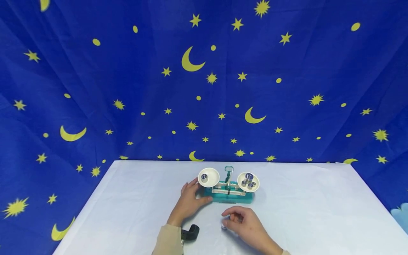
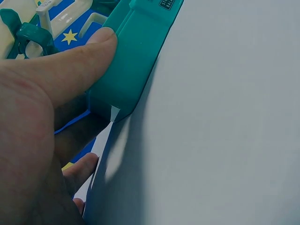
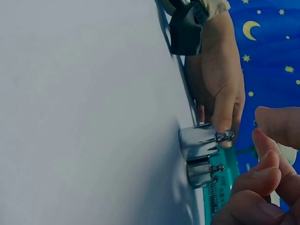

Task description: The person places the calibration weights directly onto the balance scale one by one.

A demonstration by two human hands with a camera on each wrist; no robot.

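A teal balance scale [image 1: 229, 198] with two white pans stands on the table. My left hand [image 1: 188, 202] grips the left end of its base, the thumb [image 2: 101, 49] on top and the other fingers at the end. The left pan [image 1: 213, 173] bears one metal weight [image 1: 204, 178]; the right pan [image 1: 256, 184] bears a larger weight [image 1: 249, 177] and several small ones. In front of the scale, my right hand [image 1: 247, 225] hovers by two knobbed metal weights, a larger one [image 3: 199, 142] and a smaller one [image 3: 199, 173]. Its fingers are bent, with nothing visibly held.
The white-covered table [image 1: 306, 205] meets a blue curtain [image 1: 153, 92] with yellow moons and stars at the back. A black camera mount [image 1: 190, 233] juts from the left wrist, just above the table in the head view.
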